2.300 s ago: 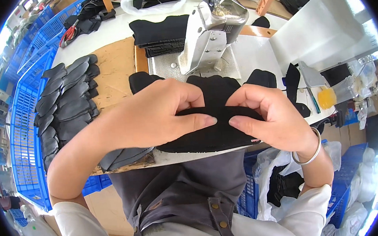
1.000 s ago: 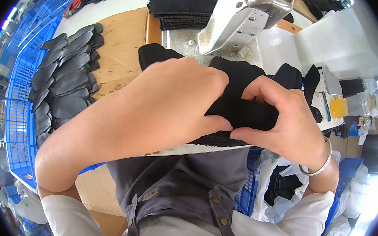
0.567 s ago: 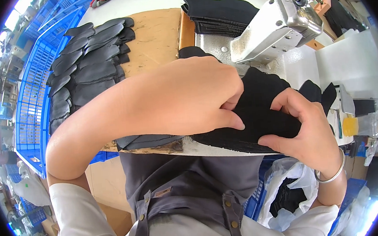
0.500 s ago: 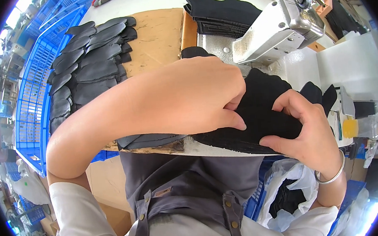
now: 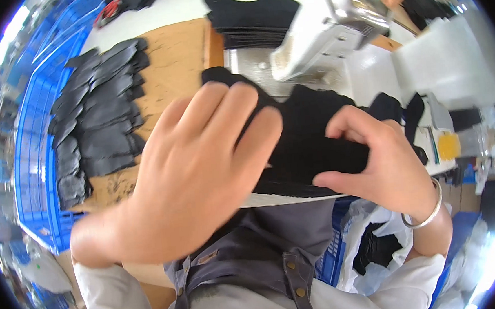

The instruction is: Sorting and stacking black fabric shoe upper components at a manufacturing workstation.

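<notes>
Black fabric pieces [image 5: 308,149] lie at the table's front edge, beneath the sewing machine's white metal arm [image 5: 319,32]. My right hand [image 5: 387,161], with a bangle at the wrist, grips the fabric's right end between thumb and curled fingers. Over the fabric's left end is my left hand [image 5: 202,164], slightly blurred, back upward and fingers bent. Its thumb and palm are hidden. A dark edge shows just below this hand, but I cannot tell what it belongs to.
Overlapping dark leather-like pieces [image 5: 101,102] cover part of a brown board [image 5: 175,52], beside a blue crate [image 5: 32,154]. Folded black pieces [image 5: 254,17] are stacked behind the machine bed. A plastic-lined blue basket [image 5: 336,252] stands below the table at right.
My left hand has drawn back left and toward me, turning its back upward. My right hand and the fabric have shifted slightly left in view, as has the whole scene.
</notes>
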Demonstrator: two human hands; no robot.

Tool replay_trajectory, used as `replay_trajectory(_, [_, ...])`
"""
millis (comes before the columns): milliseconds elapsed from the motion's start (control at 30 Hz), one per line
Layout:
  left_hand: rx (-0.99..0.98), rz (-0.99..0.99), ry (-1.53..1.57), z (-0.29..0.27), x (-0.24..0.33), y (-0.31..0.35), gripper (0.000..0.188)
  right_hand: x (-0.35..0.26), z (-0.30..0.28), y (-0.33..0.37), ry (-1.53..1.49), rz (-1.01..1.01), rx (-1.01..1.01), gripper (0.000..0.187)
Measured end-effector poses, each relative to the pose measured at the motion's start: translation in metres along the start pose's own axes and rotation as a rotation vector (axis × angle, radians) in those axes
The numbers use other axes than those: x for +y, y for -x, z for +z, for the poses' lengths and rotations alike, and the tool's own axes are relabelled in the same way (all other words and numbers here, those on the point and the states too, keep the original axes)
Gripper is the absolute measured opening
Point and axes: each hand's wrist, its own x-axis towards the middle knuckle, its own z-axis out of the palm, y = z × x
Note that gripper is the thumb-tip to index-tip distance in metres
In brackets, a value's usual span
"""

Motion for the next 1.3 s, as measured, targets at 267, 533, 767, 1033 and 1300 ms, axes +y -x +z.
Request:
replay_trajectory(267, [-0.032, 0.185, 0.097, 0.053, 0.048, 0.020, 0.058, 0.011, -0.022, 0.006, 0.002, 0.078, -0.065, 0.023])
replay_trajectory(533, [0.062, 0.239, -0.051, 0.062, 0.045, 0.020, 0.053, 0.024, -0.038, 0.017, -0.077, 0.145, -0.164, 0.022])
replay_trajectory(767, [0.054, 0.236, -0.035, 0.060, 0.046, 0.018, 0.046, 0.030, -0.039, 0.016, -0.096, 0.124, -0.178, 0.024])
replay_trajectory(1033, [0.059, 0.249, -0.043, 0.059, 0.046, 0.015, 0.047, 0.032, -0.033, 0.022, -0.013, 0.122, -0.140, 0.023])
replay_trajectory(1300, [0.029, 0.261, 0.245, 0.044, 0.031, -0.004, 0.074, 0.018, 0.004, 0.052, 0.631, -0.286, 0.122, 0.063])
